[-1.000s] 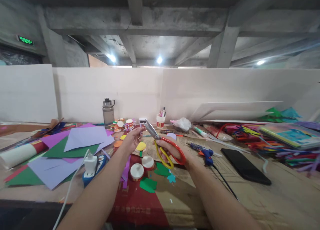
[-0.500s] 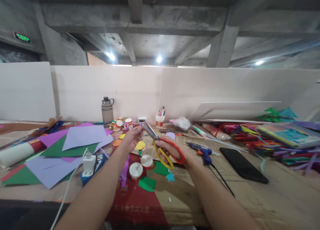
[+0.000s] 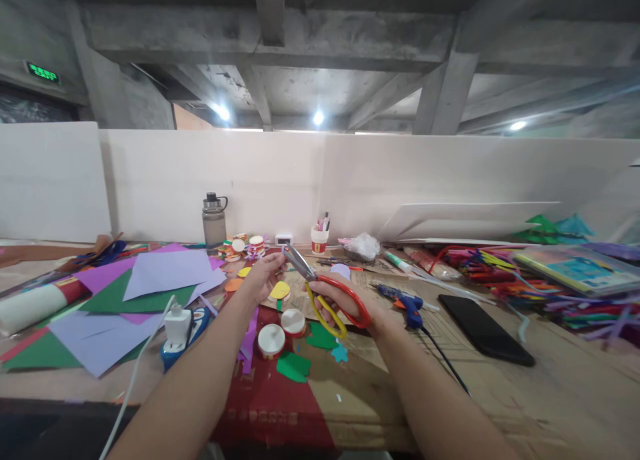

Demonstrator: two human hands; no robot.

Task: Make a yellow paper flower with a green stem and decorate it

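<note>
My right hand [image 3: 336, 296] is wrapped round a pair of scissors [image 3: 301, 264] with one red and one yellow handle. Their blades point away to the upper left and end beside my left fingertips. My left hand [image 3: 265, 275] is pinched; whatever is between its fingers is too small to make out. Below the hands stand two round white-topped pieces [image 3: 271, 341] with red sides. Near them lie green paper scraps [image 3: 294, 367], a light blue paper flower [image 3: 340, 353] and purple paper strips [image 3: 249, 343]. A yellow paper shape [image 3: 280, 290] rests between my hands.
Purple and green paper sheets [image 3: 167, 273] and a power strip [image 3: 200, 330] with a white charger lie left. A bottle [image 3: 215, 223] and a pen cup [image 3: 320, 240] stand behind. To the right are a glue gun [image 3: 413, 310], a phone [image 3: 485, 330] and colourful pipe cleaners [image 3: 480, 267].
Both hands and the scissors stay almost in place. A purple sliver that showed by my left fingertips is now hardly visible. The view has shifted very slightly.
</note>
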